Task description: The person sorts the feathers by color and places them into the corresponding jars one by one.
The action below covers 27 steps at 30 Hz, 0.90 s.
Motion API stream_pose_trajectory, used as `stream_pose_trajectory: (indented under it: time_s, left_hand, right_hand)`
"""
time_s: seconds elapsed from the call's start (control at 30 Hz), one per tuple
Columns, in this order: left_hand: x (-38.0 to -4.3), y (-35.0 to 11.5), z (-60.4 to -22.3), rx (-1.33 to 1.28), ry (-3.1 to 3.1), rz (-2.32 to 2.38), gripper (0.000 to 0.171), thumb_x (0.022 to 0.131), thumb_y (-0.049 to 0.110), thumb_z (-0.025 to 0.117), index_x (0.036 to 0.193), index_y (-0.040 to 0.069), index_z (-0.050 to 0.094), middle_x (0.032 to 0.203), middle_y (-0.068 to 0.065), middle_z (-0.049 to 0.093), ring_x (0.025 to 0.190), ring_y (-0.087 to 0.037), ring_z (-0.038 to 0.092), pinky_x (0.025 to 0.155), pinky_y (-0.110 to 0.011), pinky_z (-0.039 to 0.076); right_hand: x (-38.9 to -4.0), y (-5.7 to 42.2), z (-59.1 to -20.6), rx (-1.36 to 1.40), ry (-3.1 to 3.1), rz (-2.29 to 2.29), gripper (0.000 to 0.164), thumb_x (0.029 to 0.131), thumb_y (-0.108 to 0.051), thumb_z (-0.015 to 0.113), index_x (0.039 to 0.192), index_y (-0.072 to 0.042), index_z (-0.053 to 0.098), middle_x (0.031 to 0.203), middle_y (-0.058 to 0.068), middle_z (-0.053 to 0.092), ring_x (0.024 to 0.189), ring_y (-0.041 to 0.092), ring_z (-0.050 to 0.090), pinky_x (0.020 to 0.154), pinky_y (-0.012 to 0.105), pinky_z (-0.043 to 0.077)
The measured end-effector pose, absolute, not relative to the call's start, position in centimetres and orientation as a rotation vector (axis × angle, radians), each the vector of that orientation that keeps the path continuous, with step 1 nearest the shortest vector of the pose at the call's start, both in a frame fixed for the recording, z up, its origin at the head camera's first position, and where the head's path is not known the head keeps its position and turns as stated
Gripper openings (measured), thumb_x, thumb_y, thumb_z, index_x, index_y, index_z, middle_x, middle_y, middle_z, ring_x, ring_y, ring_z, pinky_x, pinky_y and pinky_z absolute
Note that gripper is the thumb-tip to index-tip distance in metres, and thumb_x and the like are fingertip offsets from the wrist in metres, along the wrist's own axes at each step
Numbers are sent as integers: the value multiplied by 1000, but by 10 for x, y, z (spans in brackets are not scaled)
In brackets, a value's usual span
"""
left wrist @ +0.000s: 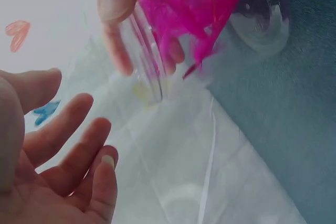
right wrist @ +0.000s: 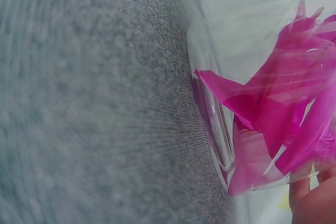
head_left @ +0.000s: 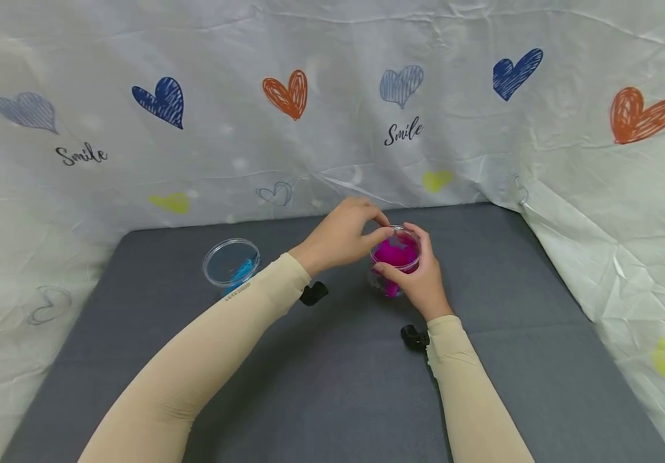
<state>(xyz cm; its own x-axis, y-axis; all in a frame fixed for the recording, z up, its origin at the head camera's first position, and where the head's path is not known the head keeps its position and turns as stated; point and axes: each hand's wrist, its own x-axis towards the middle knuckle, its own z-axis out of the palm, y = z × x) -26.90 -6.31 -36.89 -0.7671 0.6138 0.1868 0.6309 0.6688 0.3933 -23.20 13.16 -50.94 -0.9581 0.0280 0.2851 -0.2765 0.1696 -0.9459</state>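
Note:
A clear round plastic jar (head_left: 376,280) stands on the dark cloth with magenta feather-like pieces (head_left: 395,253) inside. My right hand (head_left: 425,283) grips the jar near its rim from the right, the thumb on the near side. Over the left side of the jar's mouth hovers my left hand (head_left: 341,235). In the left wrist view, the left hand (left wrist: 65,166) has loosely bent, spread fingers with nothing between them, apart from the jar. Through the jar wall in the right wrist view, the magenta pieces (right wrist: 283,98) look long and thin, reaching to the base.
A second clear jar (head_left: 206,265) with blue pieces (head_left: 244,269) stands at the left, partly behind the left forearm. Grey cloth (head_left: 332,399) covers the table. A white curtain (head_left: 332,161) printed with hearts hangs along the back and sides.

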Motion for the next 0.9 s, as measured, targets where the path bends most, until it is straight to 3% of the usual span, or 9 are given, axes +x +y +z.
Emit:
stream_pose_trajectory:
  time_s: [0.27, 0.53, 0.7, 0.9]
  left_hand:
    - [-240, -99, -373, -958, -2643, -841, 22, 107, 35, 69, 118, 19, 78, 125, 0, 72, 127, -23, 59, 113, -48, 50]
    - [-221, -146, -394, -811, -2438, -942, 16, 107, 29, 71, 115, 18, 79, 121, 0, 74, 116, -22, 63, 100, -45, 52]
    - [-214, -178, -419, -628, -2409, -954, 25, 107, 30, 70, 123, 11, 77, 123, -8, 75, 114, -30, 65, 97, -51, 53]
    - [-210, -215, -448, -461, -2454, -958, 52, 106, 39, 71, 146, 7, 62, 140, -14, 66, 128, -35, 59, 109, -57, 46]
  right_hand:
    - [-231, 152, -511, 224, -2264, 1867, 99, 88, -30, 91, 166, -31, 30, 163, -2, 51, 148, 24, 51, 119, 56, 50]
    - [-233, 185, -510, 215, -2345, 1774, 101, 91, -37, 88, 169, -30, 24, 165, -8, 50, 151, 24, 48, 122, 60, 46]
    - [-237, 195, -511, 189, -2498, 1691, 113, 90, -50, 86, 172, -34, 11, 172, -5, 41, 157, 29, 43, 126, 63, 39]
    - [-230, 219, -511, 134, -2758, 1467, 132, 86, -61, 86, 174, -28, -7, 181, 7, 23, 167, 37, 25, 129, 72, 26]
